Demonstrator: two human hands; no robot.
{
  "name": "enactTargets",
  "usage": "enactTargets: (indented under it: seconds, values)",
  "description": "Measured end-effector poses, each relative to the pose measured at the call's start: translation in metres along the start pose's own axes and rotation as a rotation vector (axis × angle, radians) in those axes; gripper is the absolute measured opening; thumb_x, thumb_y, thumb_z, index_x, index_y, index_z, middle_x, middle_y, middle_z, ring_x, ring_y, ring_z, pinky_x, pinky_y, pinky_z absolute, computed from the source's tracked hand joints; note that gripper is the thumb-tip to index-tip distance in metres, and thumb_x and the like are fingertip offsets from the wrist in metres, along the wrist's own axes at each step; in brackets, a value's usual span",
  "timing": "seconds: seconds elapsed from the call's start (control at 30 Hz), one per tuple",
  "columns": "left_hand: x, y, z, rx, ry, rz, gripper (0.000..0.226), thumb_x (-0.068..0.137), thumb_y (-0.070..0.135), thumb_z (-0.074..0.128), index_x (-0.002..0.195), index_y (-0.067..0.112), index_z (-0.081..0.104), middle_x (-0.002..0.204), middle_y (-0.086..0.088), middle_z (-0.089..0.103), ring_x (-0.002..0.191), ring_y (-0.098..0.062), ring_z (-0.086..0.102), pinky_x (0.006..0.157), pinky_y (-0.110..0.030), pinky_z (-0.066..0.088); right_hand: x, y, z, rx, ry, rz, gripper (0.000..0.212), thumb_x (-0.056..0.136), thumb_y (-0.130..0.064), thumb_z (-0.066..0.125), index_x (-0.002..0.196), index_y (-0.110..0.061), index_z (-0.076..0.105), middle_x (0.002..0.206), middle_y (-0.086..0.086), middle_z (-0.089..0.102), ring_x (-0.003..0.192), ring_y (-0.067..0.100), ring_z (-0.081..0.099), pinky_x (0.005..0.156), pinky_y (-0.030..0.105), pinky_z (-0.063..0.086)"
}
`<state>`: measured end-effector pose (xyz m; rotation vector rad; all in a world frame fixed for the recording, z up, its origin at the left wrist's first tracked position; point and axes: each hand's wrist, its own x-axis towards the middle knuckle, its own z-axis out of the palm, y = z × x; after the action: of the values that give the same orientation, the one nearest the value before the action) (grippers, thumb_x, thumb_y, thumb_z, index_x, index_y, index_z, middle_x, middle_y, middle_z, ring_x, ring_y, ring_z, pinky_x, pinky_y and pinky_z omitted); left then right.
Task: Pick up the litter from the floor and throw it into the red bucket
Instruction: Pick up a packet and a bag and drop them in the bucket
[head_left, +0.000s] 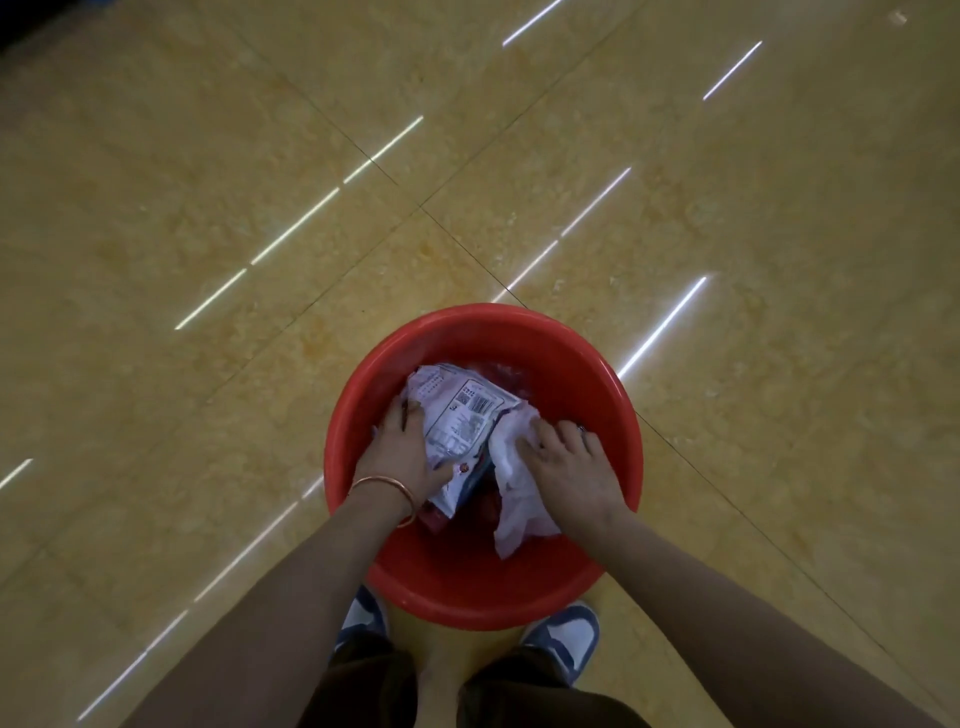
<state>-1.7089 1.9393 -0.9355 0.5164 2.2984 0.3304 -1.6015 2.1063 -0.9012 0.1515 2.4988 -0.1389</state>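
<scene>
A: Bucket (483, 318) first: stood where?
B: On the glossy yellow tiled floor (208, 218), just ahead of two blue-and-white shoes (569, 636). Red, round, seen from straight above.
A: And the litter?
B: Lay inside already. Printed white packet (462, 415), barcode side up, tilted across the middle. Crumpled white paper (511, 473) just beside it on the right, touching. Glimpsed something dark red underneath, too hidden to name.
A: Left grip (402, 452)?
B: Sat low inside the bucket, spread, fingers fairly straight along the packet's left edge, thumb laid across its lower corner. Pressed against it, palm down. Wore a thin gold bangle (387, 488) at the wrist.
A: Right grip (569, 467)?
B: Inside too, on the paper. Fingers bent, tips dug into the folds, bunching it. Carried a ring (582, 429) on one finger.
A: Anything else out on the floor?
B: Only streaks of reflected light, plus one small pale scrap (897, 18) far off by the top right corner, too small to make out.
</scene>
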Motion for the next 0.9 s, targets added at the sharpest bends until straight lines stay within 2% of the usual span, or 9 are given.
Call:
enactTargets:
  seconds: [0.03,0.07,0.13,0.2,0.3,0.43,0.63,0.77,0.9]
  values:
    - [0.002,-0.001,0.002,0.052,-0.010,0.030,0.083,0.082,0.043,0.061,0.145,0.010,0.017,0.154,-0.013,0.006,0.141,-0.027,0.016,0.111,-0.038,0.026,0.002,-0.001,-0.001,-0.047,0.048,0.016,0.061,0.056,-0.021,0.086,0.111,-0.010,0.065,0.114,0.017,0.058,0.092,0.030,0.060,0.075,0.040,0.052]
    - [0.005,-0.003,0.004,0.088,-0.026,0.049,0.080,0.085,0.042,0.058,0.145,0.012,0.016,0.154,-0.011,0.006,0.141,-0.026,0.016,0.110,-0.038,0.028,0.004,-0.002,-0.001,-0.064,0.022,0.027,0.057,0.062,-0.021,0.082,0.114,-0.010,0.063,0.114,0.015,0.055,0.093,0.028,0.058,0.079,0.039,0.050]
    - [0.009,-0.005,0.010,0.133,-0.066,0.053,0.079,0.086,0.041,0.057,0.146,0.017,0.011,0.155,-0.008,0.006,0.141,-0.026,0.018,0.106,-0.040,0.032,0.008,-0.005,0.007,-0.063,-0.086,0.003,0.057,0.085,-0.016,0.064,0.136,-0.006,0.040,0.135,0.017,0.036,0.113,0.028,0.048,0.097,0.037,0.041]
    - [0.016,-0.007,0.014,0.157,-0.102,0.040,0.080,0.086,0.040,0.057,0.147,0.021,0.009,0.155,-0.008,0.006,0.141,-0.027,0.018,0.104,-0.043,0.035,0.015,-0.004,0.008,-0.031,-0.141,0.000,0.061,0.087,-0.013,0.060,0.140,-0.004,0.030,0.142,0.018,0.025,0.119,0.029,0.044,0.102,0.036,0.039]
    - [0.029,-0.008,0.017,0.204,-0.151,0.036,0.079,0.086,0.038,0.058,0.146,0.021,0.010,0.153,-0.010,0.009,0.140,-0.029,0.018,0.104,-0.046,0.035,0.028,0.001,0.009,-0.021,-0.146,-0.006,0.063,0.085,-0.007,0.061,0.140,-0.001,0.031,0.143,0.020,0.023,0.117,0.031,0.047,0.094,0.038,0.048]
    - [0.046,-0.006,0.023,0.260,-0.193,0.031,0.080,0.087,0.036,0.058,0.147,0.019,0.007,0.153,-0.014,0.004,0.141,-0.031,0.011,0.106,-0.048,0.032,0.050,-0.008,0.020,-0.001,-0.136,0.000,0.044,0.095,-0.002,0.039,0.139,0.002,0.035,0.141,0.023,0.027,0.111,0.031,0.054,0.082,0.039,0.054]
    - [0.056,-0.005,0.035,0.259,-0.228,0.026,0.085,0.089,0.036,0.056,0.148,0.019,-0.002,0.155,-0.013,-0.010,0.143,-0.031,-0.004,0.112,-0.047,0.021,0.069,-0.011,0.053,0.004,-0.254,-0.039,0.040,0.096,-0.008,0.040,0.135,0.001,0.037,0.138,0.024,0.035,0.109,0.028,0.058,0.085,0.033,0.052]
    - [0.052,-0.002,0.020,0.216,-0.238,0.037,0.085,0.084,0.036,0.062,0.147,0.019,0.008,0.155,-0.011,0.002,0.142,-0.030,0.010,0.109,-0.051,0.027,0.071,-0.003,0.038,0.108,-0.295,-0.101,0.037,0.094,-0.006,0.038,0.129,0.003,0.044,0.130,0.020,0.051,0.116,0.028,0.054,0.098,0.034,0.044]
    - [0.015,0.007,-0.011,0.207,-0.177,0.019,0.077,0.086,0.046,0.054,0.146,0.017,0.015,0.146,-0.014,0.020,0.131,-0.036,0.028,0.106,-0.046,0.032,0.039,0.006,0.004,0.384,-0.169,0.050,0.043,0.090,-0.007,0.041,0.133,-0.006,0.044,0.132,0.013,0.046,0.115,0.031,0.053,0.095,0.037,0.045]
